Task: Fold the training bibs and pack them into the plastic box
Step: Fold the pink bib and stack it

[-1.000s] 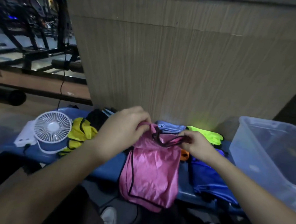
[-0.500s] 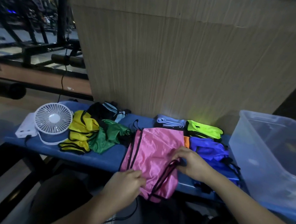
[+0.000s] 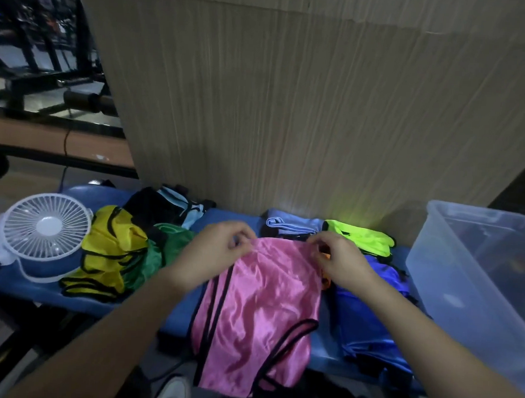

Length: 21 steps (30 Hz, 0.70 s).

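**Pink bib held by its top corners**

Both hands are on the shiny pink bib [image 3: 257,315]: left hand [image 3: 218,251] and right hand [image 3: 340,262] each pinch a far corner, fingers curled. The satin, black-trimmed cloth drapes toward the person over the blue bench [image 3: 101,296]. Right of the right hand sits a clear plastic box [image 3: 452,290]; crumpled yellow bib [image 3: 110,248] left of the left hand.

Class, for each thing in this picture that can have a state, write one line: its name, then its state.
pink bib: spread flat, near end overhanging the bench
left hand: pinching the bib's far edge
right hand: pinching the bib's far edge
plastic box: lid off
yellow bib: crumpled
lime bib: folded
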Tool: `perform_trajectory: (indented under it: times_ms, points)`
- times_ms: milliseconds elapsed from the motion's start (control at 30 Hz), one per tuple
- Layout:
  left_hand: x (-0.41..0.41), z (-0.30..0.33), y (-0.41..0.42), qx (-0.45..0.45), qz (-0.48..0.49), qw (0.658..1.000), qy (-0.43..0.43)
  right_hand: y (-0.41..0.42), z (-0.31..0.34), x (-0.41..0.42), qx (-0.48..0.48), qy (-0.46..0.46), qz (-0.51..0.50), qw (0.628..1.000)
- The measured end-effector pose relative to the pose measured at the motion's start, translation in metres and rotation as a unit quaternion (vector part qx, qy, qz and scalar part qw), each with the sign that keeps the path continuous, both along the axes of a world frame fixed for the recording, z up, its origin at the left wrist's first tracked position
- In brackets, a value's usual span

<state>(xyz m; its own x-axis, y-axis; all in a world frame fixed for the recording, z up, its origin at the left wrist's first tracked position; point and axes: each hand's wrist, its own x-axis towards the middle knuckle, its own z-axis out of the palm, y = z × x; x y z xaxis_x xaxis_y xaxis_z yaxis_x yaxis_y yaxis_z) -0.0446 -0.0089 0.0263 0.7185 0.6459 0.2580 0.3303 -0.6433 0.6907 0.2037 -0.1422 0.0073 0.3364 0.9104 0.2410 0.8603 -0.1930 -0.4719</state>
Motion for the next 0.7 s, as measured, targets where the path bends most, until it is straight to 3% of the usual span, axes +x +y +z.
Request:
perform_trajectory:
  times_ms: [100, 200, 300, 367, 467, 700]
  points:
    - [0.032, -0.014, 0.048, 0.055, 0.026, 0.996, 0.071, 0.020, -0.004, 0.011, -0.066, -0.022, -0.031, 0.997]
    - [0.051, -0.030, 0.076, 0.026, 0.009, 0.981, 0.193, 0.030, -0.016, 0.018, -0.126, -0.058, -0.036, 0.990]
    - [0.063, -0.038, 0.084, 0.003, -0.046, 0.950, 0.310, 0.034, -0.023, 0.023, -0.106, -0.033, -0.029, 0.993]
    - [0.065, -0.039, 0.087, 0.014, -0.060, 0.938, 0.341, 0.035, -0.023, 0.024, -0.067, -0.010, -0.015, 0.998]
    - [0.062, -0.040, 0.091, 0.070, -0.052, 0.941, 0.328, 0.036, -0.020, 0.023, -0.035, -0.014, -0.001, 0.999]
    - [0.024, -0.009, 0.083, 0.132, 0.023, 0.981, 0.141, 0.025, -0.006, 0.003, 0.033, 0.075, -0.004, 0.997]
